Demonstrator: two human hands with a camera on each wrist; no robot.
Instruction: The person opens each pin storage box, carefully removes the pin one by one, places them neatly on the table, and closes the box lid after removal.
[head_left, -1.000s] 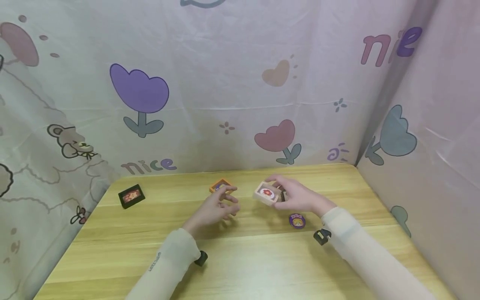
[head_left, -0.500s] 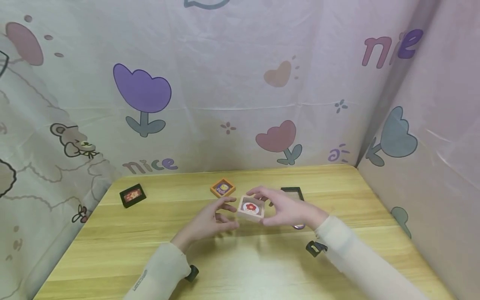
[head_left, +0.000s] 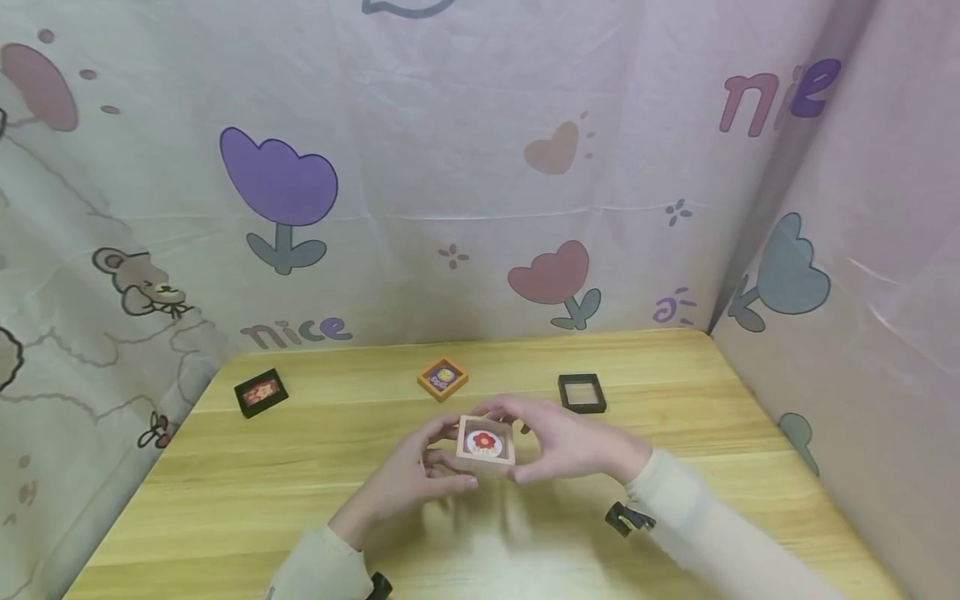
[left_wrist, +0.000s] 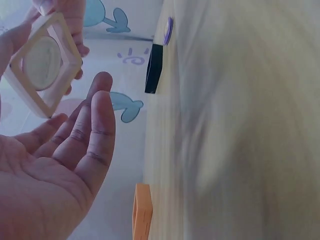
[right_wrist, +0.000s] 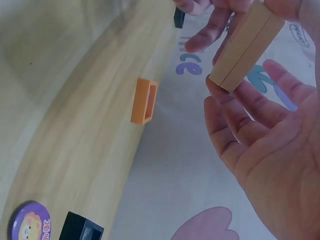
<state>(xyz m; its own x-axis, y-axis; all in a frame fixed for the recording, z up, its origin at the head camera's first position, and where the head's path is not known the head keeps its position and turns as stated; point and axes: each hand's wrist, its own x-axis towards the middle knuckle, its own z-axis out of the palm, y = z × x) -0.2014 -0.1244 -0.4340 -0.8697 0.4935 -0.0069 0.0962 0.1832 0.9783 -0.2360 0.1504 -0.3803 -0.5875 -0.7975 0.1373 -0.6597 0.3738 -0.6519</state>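
A pale beige square display frame [head_left: 483, 464] is held up over the table between both hands. Behind its clear film sits a round white badge [head_left: 484, 443] with a red flower. My right hand [head_left: 566, 437] grips the frame at its right side, thumb low and fingers at the back corner. Beside the frame's left side is my left hand [head_left: 405, 475], its fingers spread and loosely bent. In the left wrist view those fingers [left_wrist: 102, 125] stand apart from the frame. The right wrist view shows the frame's plain side edge [right_wrist: 247, 47] with a seam.
An orange frame [head_left: 442, 379] lies at the back middle of the wooden table [head_left: 225, 517]. A black frame [head_left: 582, 393] is at back right, another black frame [head_left: 261, 392] at far left. A purple bear badge [right_wrist: 31, 222] lies near the right one. Printed curtain [head_left: 420, 167] encloses the table.
My right hand has carried the beige frame left and nearer, to the left hand. The left hand has shifted slightly nearer. The orange and right black frames are uncovered in the head view.
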